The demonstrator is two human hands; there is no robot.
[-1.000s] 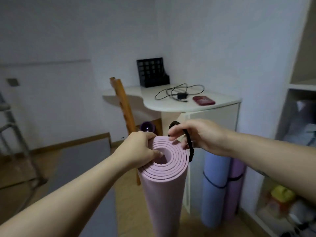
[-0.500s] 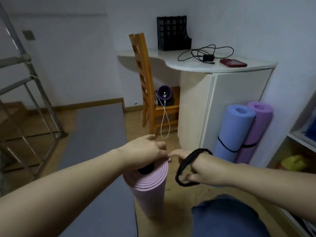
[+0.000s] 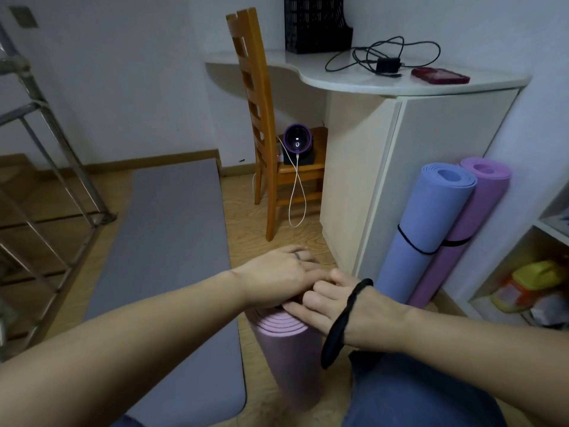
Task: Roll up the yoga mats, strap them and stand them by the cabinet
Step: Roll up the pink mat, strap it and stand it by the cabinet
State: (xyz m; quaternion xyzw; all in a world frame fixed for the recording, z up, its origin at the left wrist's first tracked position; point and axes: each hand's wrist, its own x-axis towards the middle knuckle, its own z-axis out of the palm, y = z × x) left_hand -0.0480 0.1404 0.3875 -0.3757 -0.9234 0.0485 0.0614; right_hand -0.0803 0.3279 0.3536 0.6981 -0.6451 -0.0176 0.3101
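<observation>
We noted the strap (image 3: 342,323) had moved from the fingers of the right hand (image 3: 328,303) to its wrist. The mat (image 3: 286,352) stood on end on the floor (image 3: 246,220), near the cabinet (image 3: 431,155), unstrapped. The left hand (image 3: 277,277) lay straight-fingered over its top; right fingers curled at the rim, grip indeterminate. Strapping likely next.

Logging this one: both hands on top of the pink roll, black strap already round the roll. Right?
No. In the head view the black strap loops round the right hand at the wrist, not the pink roll. Left hand and right hand do rest on its top.
</observation>
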